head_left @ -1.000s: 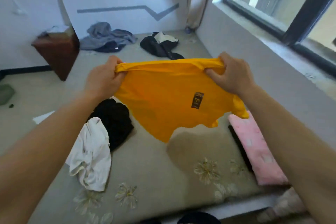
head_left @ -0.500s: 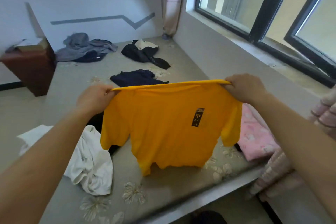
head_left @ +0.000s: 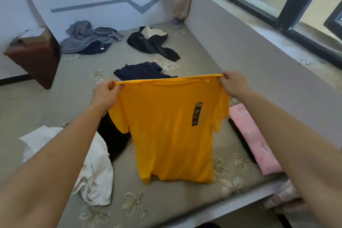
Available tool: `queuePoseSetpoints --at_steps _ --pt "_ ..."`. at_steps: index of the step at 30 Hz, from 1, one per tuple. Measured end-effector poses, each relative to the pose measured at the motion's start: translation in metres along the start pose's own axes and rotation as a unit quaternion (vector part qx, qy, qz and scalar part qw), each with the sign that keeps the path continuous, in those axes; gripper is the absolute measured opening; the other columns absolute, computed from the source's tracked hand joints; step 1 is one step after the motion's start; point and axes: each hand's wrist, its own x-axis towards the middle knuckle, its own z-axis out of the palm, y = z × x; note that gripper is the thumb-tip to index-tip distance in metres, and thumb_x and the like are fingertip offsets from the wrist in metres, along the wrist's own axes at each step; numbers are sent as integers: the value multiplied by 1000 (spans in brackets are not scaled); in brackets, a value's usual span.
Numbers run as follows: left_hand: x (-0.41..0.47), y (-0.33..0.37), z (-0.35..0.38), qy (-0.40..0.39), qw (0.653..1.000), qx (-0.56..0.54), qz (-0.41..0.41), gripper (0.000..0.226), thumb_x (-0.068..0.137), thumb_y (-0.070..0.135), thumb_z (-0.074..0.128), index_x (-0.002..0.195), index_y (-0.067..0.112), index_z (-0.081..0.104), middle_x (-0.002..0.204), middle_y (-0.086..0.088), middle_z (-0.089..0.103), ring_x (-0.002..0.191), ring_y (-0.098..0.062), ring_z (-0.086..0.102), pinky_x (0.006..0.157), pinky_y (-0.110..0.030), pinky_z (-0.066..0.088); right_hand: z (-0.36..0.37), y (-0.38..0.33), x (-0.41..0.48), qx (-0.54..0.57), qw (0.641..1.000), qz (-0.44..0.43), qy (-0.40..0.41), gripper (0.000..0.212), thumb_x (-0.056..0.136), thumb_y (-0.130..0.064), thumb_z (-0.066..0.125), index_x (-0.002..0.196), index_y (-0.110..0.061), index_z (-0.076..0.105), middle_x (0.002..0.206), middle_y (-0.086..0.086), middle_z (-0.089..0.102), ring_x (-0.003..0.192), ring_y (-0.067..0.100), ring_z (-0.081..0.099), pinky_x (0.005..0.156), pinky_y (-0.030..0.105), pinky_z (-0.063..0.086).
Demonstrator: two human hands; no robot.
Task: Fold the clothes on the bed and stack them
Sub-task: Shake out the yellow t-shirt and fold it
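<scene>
A yellow T-shirt (head_left: 170, 135) with a small dark label hangs spread out above the grey flowered bed (head_left: 212, 65). My left hand (head_left: 106, 93) pinches its left shoulder and my right hand (head_left: 234, 84) pinches its right shoulder, with the top edge stretched taut between them. The hem hangs just over the bed's front part. Loose clothes lie on the bed: a white garment (head_left: 94, 168) at the front left, a black one (head_left: 112, 137) partly behind the shirt, a navy one (head_left: 142, 71) in the middle, a black-and-white jacket (head_left: 151, 42) and a grey heap (head_left: 88, 37) at the back.
A folded pink cloth (head_left: 253, 139) lies on a dark item at the bed's right side, along the grey wall under the window. A brown cabinet (head_left: 35, 57) stands at the bed's far left corner. The bed's front edge (head_left: 212, 207) runs below the shirt.
The bunched shirt has been pulled open and now hangs flat and full length. My hands moved apart along its top edge, and the view has risen toward the back of the bed.
</scene>
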Motion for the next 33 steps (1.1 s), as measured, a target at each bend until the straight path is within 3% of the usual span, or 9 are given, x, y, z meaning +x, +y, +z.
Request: queuePoseSetpoints --at_steps 3,8,12,16,18,24,27,30,33 --pt "36 39 -15 41 998 8 48 18 98 41 57 113 31 55 112 3 53 102 -18 49 77 -33 42 -22 -13 32 35 997 -27 69 29 105 -18 43 119 -6 64 120 19 65 111 36 57 84 34 38" --pt "61 99 -56 109 981 11 159 17 95 42 61 99 26 58 96 -1 54 88 -17 48 72 -34 41 -69 -44 45 110 974 -85 178 24 101 -15 42 109 -11 64 99 4 57 93 19 48 77 29 33" --pt "53 116 -83 143 972 13 185 21 93 44 61 102 25 62 98 -2 55 90 -17 48 76 -36 42 -86 -58 36 110 967 -109 202 23 99 -14 42 106 -11 63 94 3 53 88 19 46 70 27 27" --pt "31 100 -84 130 975 -8 179 18 94 41 63 95 23 61 87 1 53 74 -9 47 68 -30 41 -73 -55 21 94 970 -107 198 27 101 -16 42 115 -8 64 101 4 54 95 19 48 80 29 35" --pt "19 78 -73 117 980 -6 163 14 94 40 63 89 27 61 84 2 55 79 -15 50 71 -35 43 -54 -45 11 90 975 -96 179 27 102 -19 43 116 -9 64 104 8 57 98 24 51 81 30 34" --pt "-29 -30 -7 36 997 29 61 26 94 39 64 103 15 65 99 -8 62 90 -22 55 78 -38 46 36 16 -31 64 994 -26 84 25 103 -20 46 115 -8 66 113 18 64 108 33 56 86 34 39" --pt "-63 -89 34 -22 998 57 34 21 94 33 65 100 13 69 96 -3 60 91 -20 54 75 -35 42 88 57 -59 31 999 -6 20 24 101 -15 50 111 -3 67 111 23 64 107 37 56 87 39 40" --pt "-100 -143 73 -109 987 114 -2 15 94 27 66 97 13 70 96 -4 57 96 -24 54 76 -34 39 135 100 -91 -21 998 -4 -67 20 100 -13 52 103 -1 68 102 25 63 100 40 56 80 39 37" --pt "-134 -186 105 -204 964 167 -34 14 94 18 66 93 4 70 96 -14 62 96 -34 56 75 -41 41 177 142 -123 -76 984 -30 -157 18 99 -9 55 104 5 66 104 30 62 103 43 56 86 43 38"
